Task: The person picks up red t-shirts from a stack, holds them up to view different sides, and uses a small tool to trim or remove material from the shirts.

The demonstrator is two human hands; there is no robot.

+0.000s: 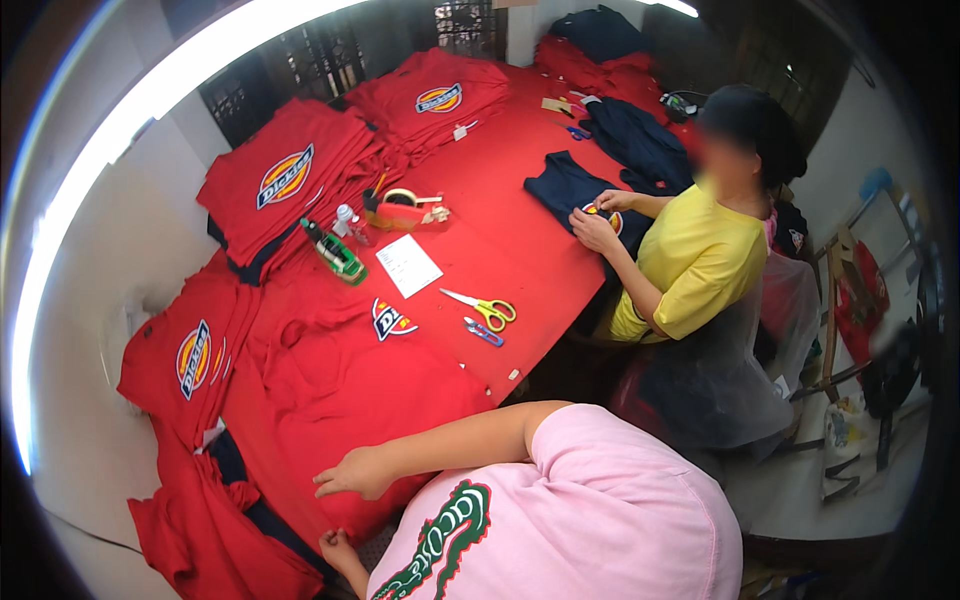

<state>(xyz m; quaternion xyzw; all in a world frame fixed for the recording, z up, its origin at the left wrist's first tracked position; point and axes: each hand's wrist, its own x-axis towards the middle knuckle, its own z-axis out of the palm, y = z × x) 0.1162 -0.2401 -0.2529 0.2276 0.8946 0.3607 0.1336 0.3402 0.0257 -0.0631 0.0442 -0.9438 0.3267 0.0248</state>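
Note:
A red T-shirt [330, 370] with a chest print lies spread on the table in front of me. My right hand [355, 474] reaches over its lower part, fingers stretched out and apart, holding nothing. Nearer the lower edge, my left hand [340, 546] has its fingers curled together at the shirt's edge and appears to pinch the cloth. Part of the left arm is hidden by my pink top [610, 500]. Beside the shirt lie yellow-handled scissors [485, 307] and small blue thread snips [483, 332].
Folded red shirts [275, 180] are stacked along the far left, with more red shirts [195, 360] nearer. A green bottle-shaped item [335, 252], a tape dispenser [400, 205] and a white paper [409, 265] lie mid-table. Across the red tabletop [540, 240], a person in yellow [700, 255] handles a navy garment [566, 190].

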